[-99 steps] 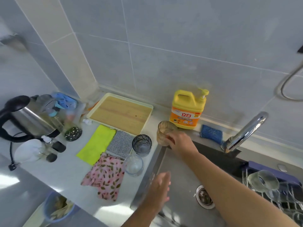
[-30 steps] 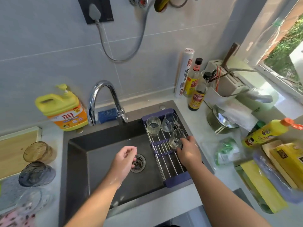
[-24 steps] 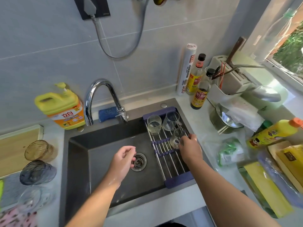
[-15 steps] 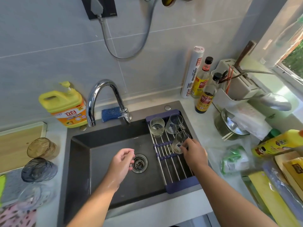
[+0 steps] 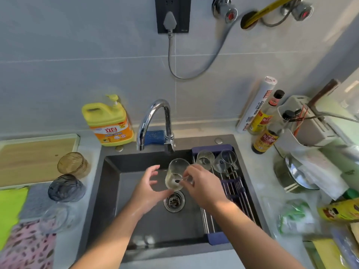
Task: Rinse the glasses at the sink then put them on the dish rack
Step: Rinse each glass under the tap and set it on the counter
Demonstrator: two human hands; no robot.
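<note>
Head view: our right hand now pinches a glass, lifted off the dish rack (left hand grip released), so rinsing seems next.

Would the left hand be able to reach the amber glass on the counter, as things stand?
Probably yes: the left hand looks free, and nothing stands between it and the amber glass, left of the sink.

Right hand pinches a glass over the sink, near the tap; left hand cupped at its 9 o'clock, rack at its 3 o'clock.
</note>
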